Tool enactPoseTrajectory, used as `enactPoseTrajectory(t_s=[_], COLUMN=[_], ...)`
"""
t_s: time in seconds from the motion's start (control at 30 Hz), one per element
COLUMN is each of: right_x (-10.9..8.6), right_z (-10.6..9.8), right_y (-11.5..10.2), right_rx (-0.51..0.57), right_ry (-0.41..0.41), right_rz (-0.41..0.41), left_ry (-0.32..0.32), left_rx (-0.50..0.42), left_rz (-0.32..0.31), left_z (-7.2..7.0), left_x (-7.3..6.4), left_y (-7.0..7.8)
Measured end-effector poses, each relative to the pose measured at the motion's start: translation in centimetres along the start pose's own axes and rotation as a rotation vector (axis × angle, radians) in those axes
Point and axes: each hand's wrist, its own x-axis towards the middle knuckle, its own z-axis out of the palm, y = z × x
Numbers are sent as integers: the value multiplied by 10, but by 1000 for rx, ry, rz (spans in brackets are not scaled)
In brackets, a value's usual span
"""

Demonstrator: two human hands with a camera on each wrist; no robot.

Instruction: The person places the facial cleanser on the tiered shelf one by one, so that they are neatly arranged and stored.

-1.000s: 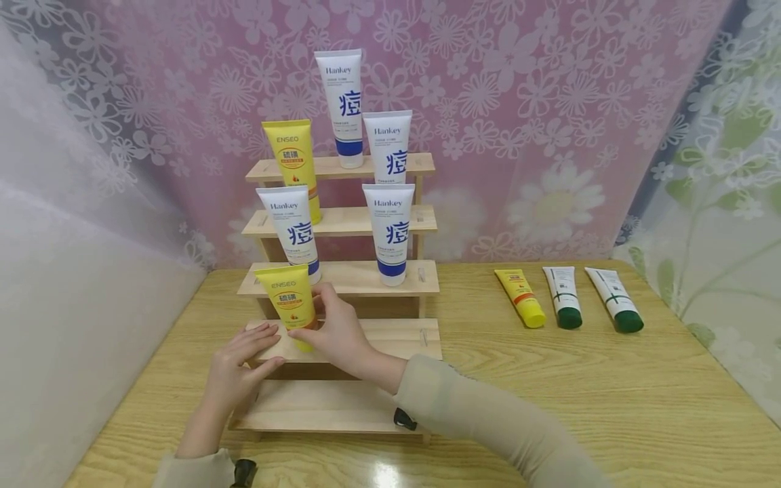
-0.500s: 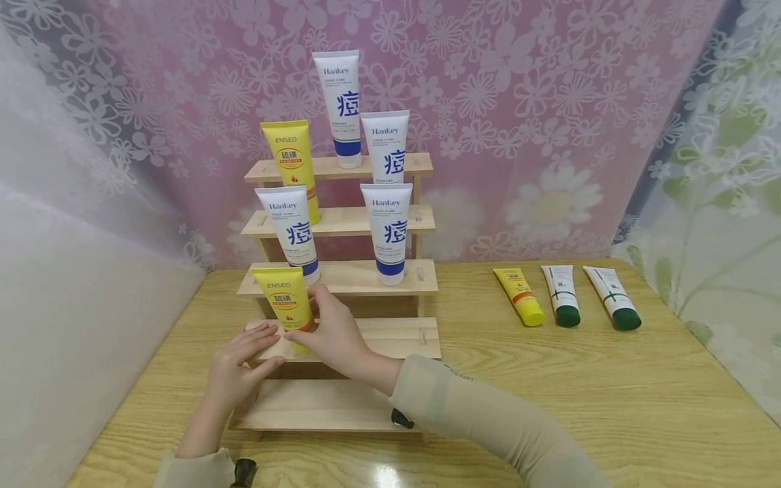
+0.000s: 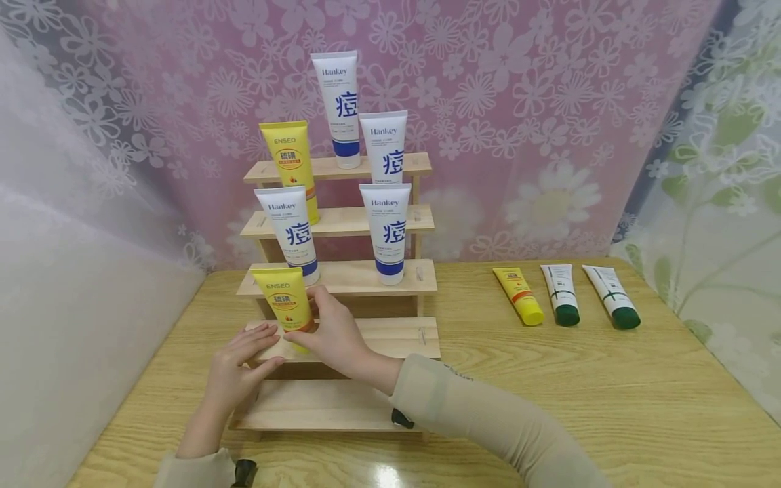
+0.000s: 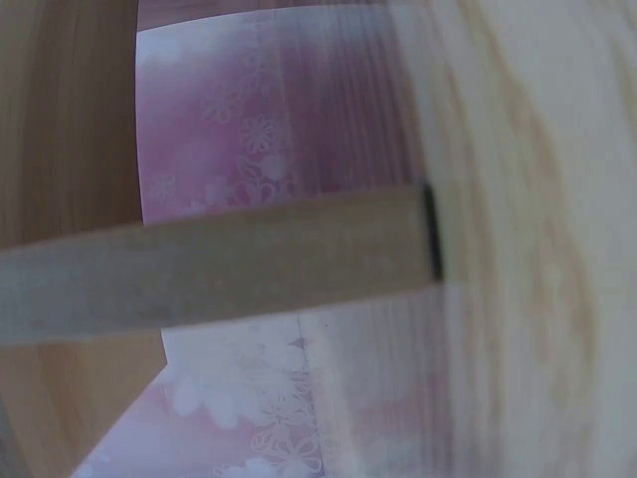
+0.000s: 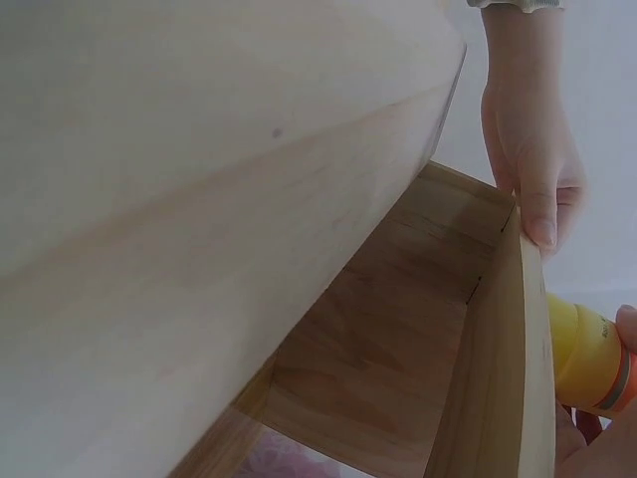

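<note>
My right hand point(image 3: 344, 339) grips the lower part of a yellow squeeze tube point(image 3: 282, 298) from its right side, thumb in front. The tube stands cap down, leaning slightly, at the left of the second-lowest step of a wooden display stand point(image 3: 390, 339). On the left end of that step lie the fingers of my left hand point(image 3: 234, 366), its thumb at the front edge. The right wrist view shows the yellow cap end point(image 5: 587, 354) beside the board's edge. Only boards of the stand point(image 4: 518, 249) and curtain appear in the left wrist view; the left hand is hidden there.
On upper steps stand white tubes point(image 3: 387, 230) with blue bands and another yellow tube point(image 3: 288, 159). At the table's right lie a yellow tube point(image 3: 518, 296) and two white tubes with green caps point(image 3: 559, 291). A pink floral curtain point(image 3: 464, 102) hangs behind.
The right hand and the yellow tube shift very slightly left and down early on, then stay put. The left hand keeps its place on the step.
</note>
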Motion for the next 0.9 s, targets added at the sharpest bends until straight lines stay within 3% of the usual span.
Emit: enactPoseTrajectory(t_s=[0.1, 0.3, 0.73, 0.9], right_x=[0, -2, -13, -19], right_z=[0, -6, -39, -51], right_y=[0, -2, -6, -3], right_rx=[-2, 16, 18, 72], right_ry=[1, -17, -90, -100], right_rz=[0, 45, 102, 114], left_ry=[3, -29, -40, -47], left_rx=[6, 12, 0, 2], left_rz=[5, -43, -54, -61], left_z=[0, 0, -2, -2], left_x=[0, 0, 0, 1], left_y=[0, 2, 1, 2])
